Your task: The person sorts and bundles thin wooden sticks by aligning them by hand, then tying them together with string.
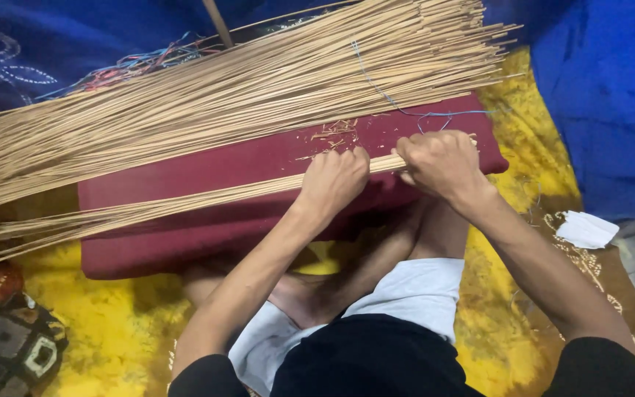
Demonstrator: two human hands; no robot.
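Note:
My left hand (334, 180) and my right hand (441, 162) both grip one thin bundle of tan sticks (185, 202) near its right end, fists side by side. The bundle lies across a maroon cushion (222, 165) and fans out to the left past the cushion's edge. Behind it, a much larger pile of the same long sticks (244, 88) rests slanted over the cushion's far side. A thin blue thread (435, 115) trails over the big pile and onto the cushion near my right hand.
I sit cross-legged on a yellow patterned cloth (112, 316). Blue fabric (611, 103) lies at the right and back. A white paper scrap (586, 229) is at the right. Coloured threads (134, 68) lie behind the pile. A patchwork item (9, 349) is at bottom left.

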